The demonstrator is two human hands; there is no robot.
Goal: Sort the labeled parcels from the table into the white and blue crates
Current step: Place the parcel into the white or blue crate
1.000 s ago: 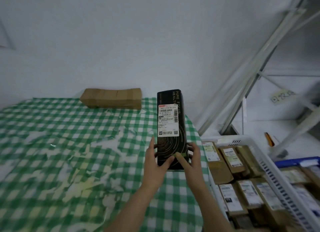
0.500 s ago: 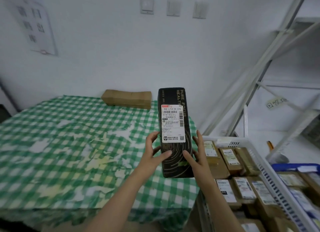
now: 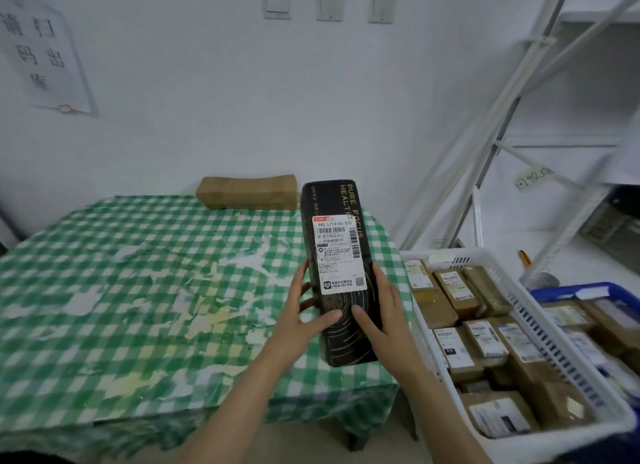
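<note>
A tall black parcel (image 3: pixel 341 339) with gold lettering and a white shipping label stands lifted above the right end of the table, label facing me. My left hand (image 3: pixel 300 316) grips its left side and my right hand (image 3: pixel 385 313) grips its right side, thumbs on the front face. A brown taped parcel (image 3: pixel 247 196) lies at the table's far edge. To the right sits the white crate (image 3: pixel 535 321), holding several labeled brown parcels. Beyond it, the blue crate (image 3: pixel 575 289) also holds several parcels.
The table (image 3: pixel 121 308) carries a worn green-and-white checked cloth. White metal shelving bars (image 3: pixel 491 124) lean against the wall behind the crates. A paper sign (image 3: pixel 45 55) and three wall switches (image 3: pixel 329 5) hang on the white wall.
My view has pulled back and up, so the table's near edge now shows. Both hands keep holding the black parcel, which has come closer to me and slightly right.
</note>
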